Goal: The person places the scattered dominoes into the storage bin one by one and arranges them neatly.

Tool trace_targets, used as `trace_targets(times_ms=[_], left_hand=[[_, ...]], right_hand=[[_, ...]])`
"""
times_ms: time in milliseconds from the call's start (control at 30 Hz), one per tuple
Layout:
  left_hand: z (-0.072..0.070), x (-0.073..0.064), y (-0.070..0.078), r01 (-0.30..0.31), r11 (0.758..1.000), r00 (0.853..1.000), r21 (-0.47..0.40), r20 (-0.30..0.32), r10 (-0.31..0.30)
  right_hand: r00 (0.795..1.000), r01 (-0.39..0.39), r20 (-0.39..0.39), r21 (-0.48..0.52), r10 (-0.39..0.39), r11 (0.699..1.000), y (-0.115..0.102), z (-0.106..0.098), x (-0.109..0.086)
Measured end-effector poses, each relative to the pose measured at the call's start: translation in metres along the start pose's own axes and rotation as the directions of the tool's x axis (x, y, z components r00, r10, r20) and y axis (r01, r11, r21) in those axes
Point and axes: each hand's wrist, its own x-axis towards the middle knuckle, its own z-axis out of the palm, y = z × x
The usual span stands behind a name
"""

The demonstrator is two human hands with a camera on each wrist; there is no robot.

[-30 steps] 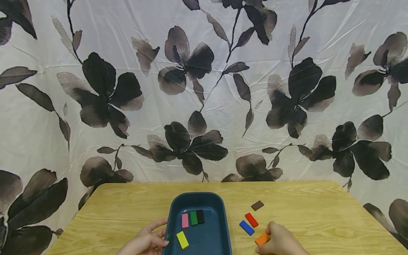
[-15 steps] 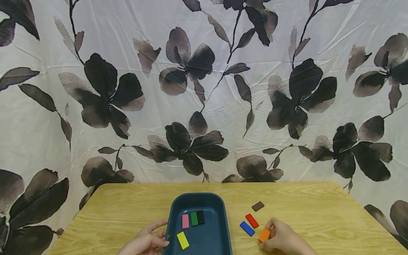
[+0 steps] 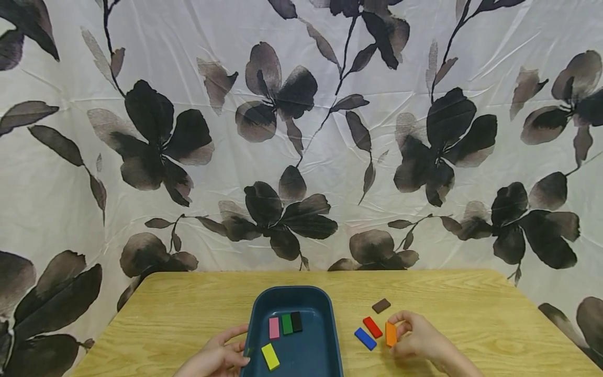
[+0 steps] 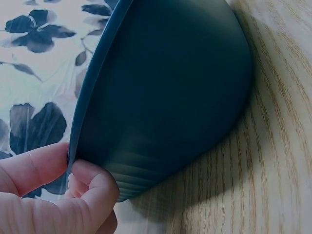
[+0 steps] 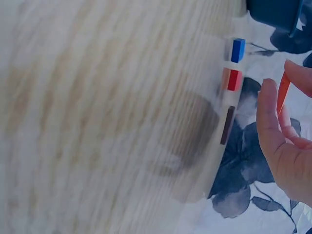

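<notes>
My left hand (image 3: 216, 353) pinches the left rim of a dark blue plastic tray (image 3: 335, 348); the left wrist view shows thumb and finger (image 4: 95, 183) on either side of that rim. Inside the tray lie a pink block (image 3: 274, 328), a green block (image 3: 287, 323), a black block (image 3: 296, 321) and a yellow block (image 3: 270, 356). With thumb and fingertips my right hand (image 3: 419, 337) holds an orange block (image 3: 391, 334) on edge, raised off the table in the right wrist view. Just left of it a red block (image 3: 372, 327) and a blue block (image 3: 365, 339) lie flat.
A brown block (image 3: 381, 306) lies farther back on the wooden table (image 3: 198, 298). Behind the table's far edge hangs a white curtain (image 3: 301, 157) with dark flowers. The tray's right wall stands between its inside and the loose blocks.
The right hand has lifted the orange block off the table, tipped it upright and moved slightly back and right. My left hand stays on the tray's rim.
</notes>
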Motion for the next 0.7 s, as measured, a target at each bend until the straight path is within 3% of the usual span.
trace_targets(times_ms=[367,700], left_hand=[[0.000,0.000,-0.001,-0.013,1.000,1.000,0.004,0.013,0.013],[0.002,0.000,0.001,0.006,0.997,1.000,-0.074,0.023,-0.004]], right_hand=[[0.999,0.043,0.031,0.071,-0.045,0.997,-0.007,-0.001,0.004],[0.996,0.067,0.055,0.098,-0.073,0.993,-0.017,0.000,0.010]])
